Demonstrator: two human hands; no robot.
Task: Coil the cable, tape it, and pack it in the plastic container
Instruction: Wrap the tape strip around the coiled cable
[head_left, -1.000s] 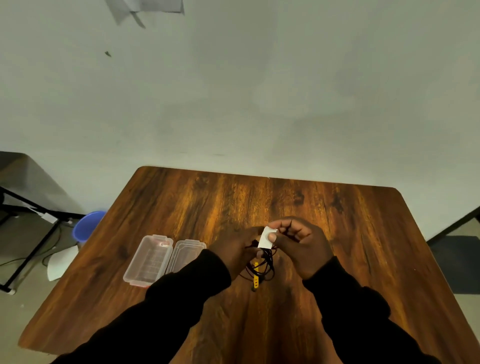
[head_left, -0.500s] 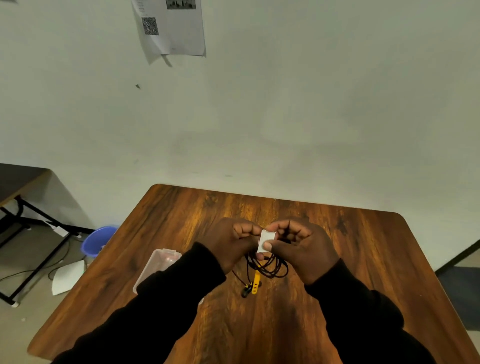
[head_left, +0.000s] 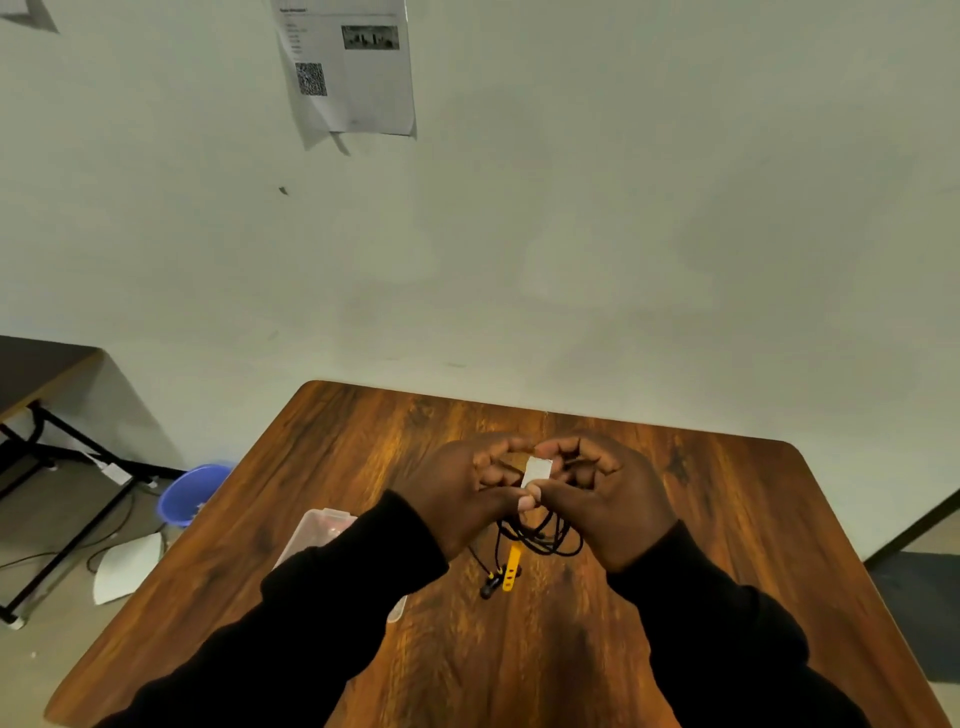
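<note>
Both hands are raised above the wooden table (head_left: 727, 519), pressed together around a coiled black cable (head_left: 540, 543). My left hand (head_left: 462, 493) and my right hand (head_left: 602, 499) pinch a small white piece of tape (head_left: 536, 472) at the top of the coil. The cable's loops hang below my thumbs, with a yellow tab (head_left: 511, 567) and a dark plug end (head_left: 489, 586) dangling lowest. The clear plastic container (head_left: 317, 530) lies on the table at the left, mostly hidden behind my left sleeve.
A blue bucket (head_left: 191, 493) and a white sheet (head_left: 127, 566) lie on the floor left of the table. A black-framed desk (head_left: 36, 395) stands further left. A printed paper (head_left: 353, 67) hangs on the wall. A dark frame shows at the far right edge.
My hands have lifted with the cable and tape and closed tighter together. The view has tilted up, showing more wall, and my left sleeve now covers most of the container.
</note>
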